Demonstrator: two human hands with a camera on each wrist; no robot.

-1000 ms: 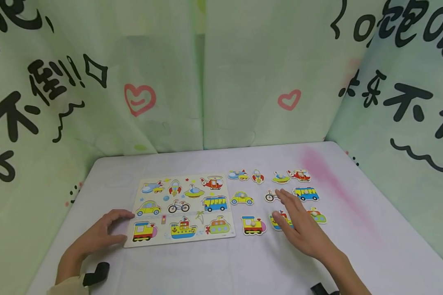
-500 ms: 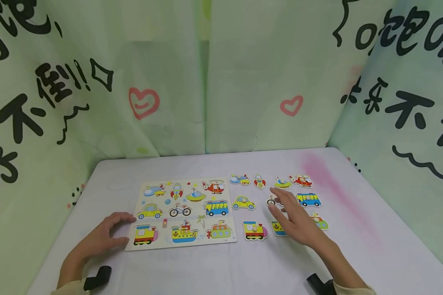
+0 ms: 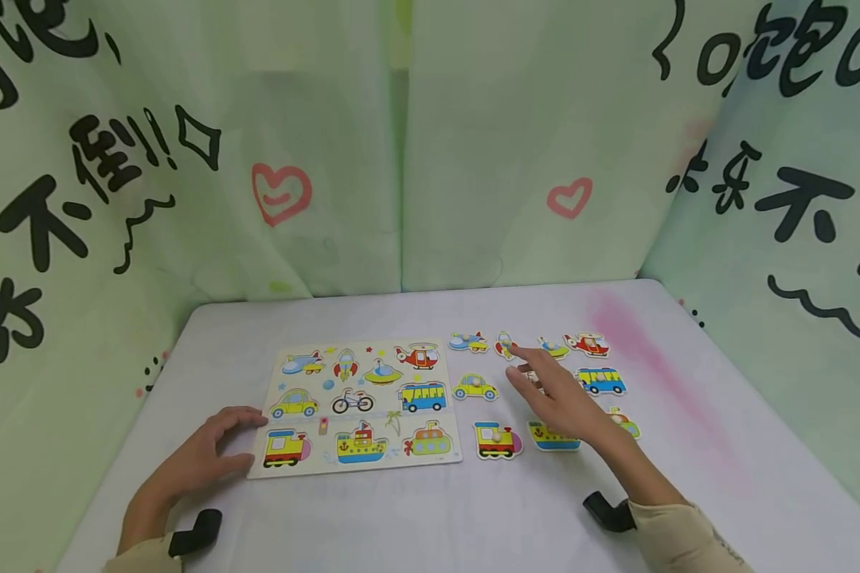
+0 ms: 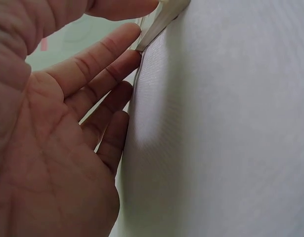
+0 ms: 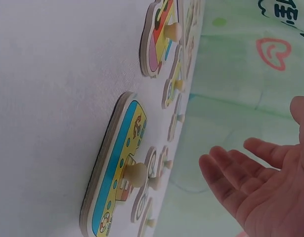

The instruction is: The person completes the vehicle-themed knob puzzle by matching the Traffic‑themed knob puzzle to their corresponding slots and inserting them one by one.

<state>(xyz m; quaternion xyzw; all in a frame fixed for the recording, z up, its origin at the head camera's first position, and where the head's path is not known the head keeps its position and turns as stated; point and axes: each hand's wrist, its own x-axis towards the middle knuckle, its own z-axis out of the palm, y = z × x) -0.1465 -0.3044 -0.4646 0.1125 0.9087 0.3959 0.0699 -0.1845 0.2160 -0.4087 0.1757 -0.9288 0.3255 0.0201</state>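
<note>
My left hand [image 3: 195, 454] rests at the left edge of a white puzzle board [image 3: 315, 469] printed with vehicles, its fingers and thumb touching that edge. In the left wrist view the fingertips [image 4: 134, 34] meet the board's side. My right hand [image 3: 562, 402] hovers over the loose puzzle pieces with fingers extended and nothing held, its fingertips near the rocket piece [image 3: 504, 345]. Below it lies the ship piece [image 3: 553, 438], whose wooden knob [image 5: 136, 175] shows in the right wrist view. The bicycle piece is mostly hidden behind the hand.
Other knobbed pieces lie right of the board: an airplane [image 3: 468, 342], a helicopter [image 3: 588, 344], a flying saucer [image 3: 553, 347], a car [image 3: 475, 387], a bus [image 3: 601, 380], a train [image 3: 498, 441] and a submarine [image 3: 624, 423]. A green curtain [image 3: 473, 159] stands behind the white table [image 3: 373, 529].
My right hand has moved left and farther away, from over the bicycle piece toward the rocket piece. The left hand stays at the board's edge; the head view has shifted slightly.
</note>
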